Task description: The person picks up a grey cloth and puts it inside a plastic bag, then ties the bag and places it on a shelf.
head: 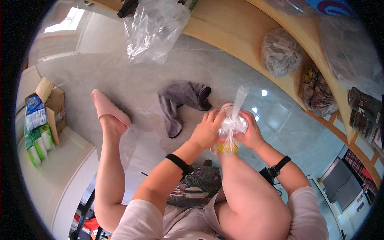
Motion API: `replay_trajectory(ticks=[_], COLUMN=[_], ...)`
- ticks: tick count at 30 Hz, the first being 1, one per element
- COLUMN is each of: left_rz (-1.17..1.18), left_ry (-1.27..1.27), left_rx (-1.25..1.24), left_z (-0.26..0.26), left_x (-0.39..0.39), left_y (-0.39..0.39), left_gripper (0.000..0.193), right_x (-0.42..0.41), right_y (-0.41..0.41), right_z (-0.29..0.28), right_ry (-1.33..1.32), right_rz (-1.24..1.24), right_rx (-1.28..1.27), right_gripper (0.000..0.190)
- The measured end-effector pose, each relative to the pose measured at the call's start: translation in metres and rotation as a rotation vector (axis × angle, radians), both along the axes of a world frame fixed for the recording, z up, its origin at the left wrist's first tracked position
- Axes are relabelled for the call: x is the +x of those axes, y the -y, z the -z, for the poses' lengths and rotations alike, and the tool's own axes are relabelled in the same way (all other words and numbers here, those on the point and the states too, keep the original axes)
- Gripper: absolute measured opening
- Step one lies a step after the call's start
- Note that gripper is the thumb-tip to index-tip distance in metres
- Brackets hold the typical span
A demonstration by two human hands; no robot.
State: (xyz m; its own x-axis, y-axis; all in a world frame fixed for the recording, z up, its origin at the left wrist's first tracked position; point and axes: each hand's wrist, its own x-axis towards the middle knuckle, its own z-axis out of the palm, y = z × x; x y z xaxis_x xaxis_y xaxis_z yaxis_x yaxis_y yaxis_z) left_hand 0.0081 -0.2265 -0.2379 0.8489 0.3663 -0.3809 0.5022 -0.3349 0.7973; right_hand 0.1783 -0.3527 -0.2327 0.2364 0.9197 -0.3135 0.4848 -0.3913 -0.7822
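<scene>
A tied clear plastic bag (233, 124) is pressed between my two hands, above my right shin. Its twisted neck sticks up and away from me; a yellow print (227, 148) shows near its lower end. My left hand (207, 128) grips the bag's left side with curled fingers. On the opposite side, my right hand (251, 132) holds it. What the bag contains cannot be made out. A pair of grey fabric slipper boots or similar footwear (180, 94) lies on the floor, left of and beyond my hands.
Bagged items (282, 54) sit on a wooden shelf (223, 27) at upper right. An empty-looking clear bag (153, 33) hangs at the shelf's far end. Wrapped tissue packs (37, 120) and a cardboard box (57, 111) stand at left. A pink slipper (109, 106) covers my left foot.
</scene>
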Motion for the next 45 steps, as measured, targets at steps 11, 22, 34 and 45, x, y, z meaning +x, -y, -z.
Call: replay_trajectory(ticks=[11,22,34,45], left_rz=[0.040,0.150,0.164,0.315], left_ry=[-0.140,-0.207,-0.173,-0.248], left_rx=[0.118,0.169,0.155,0.194], left_z=[0.009,0.024,0.026,0.026], left_x=[0.007,0.001,0.005,0.011], left_y=[-0.005,0.000,0.005,0.008], left_gripper=[0.051,0.033,0.033,0.020], right_x=[0.000,-0.014,-0.018,-0.018], right_y=[-0.019,-0.033,-0.021,-0.033], right_z=[0.007,0.009,0.028,0.023], right_ry=[-0.007,-0.017,0.132,0.207], right_rz=[-0.060,0.048,-0.040,-0.161], right_rx=[-0.059,0.036,-0.122,-0.325], right_gripper=[0.065,0.045,0.043,0.039])
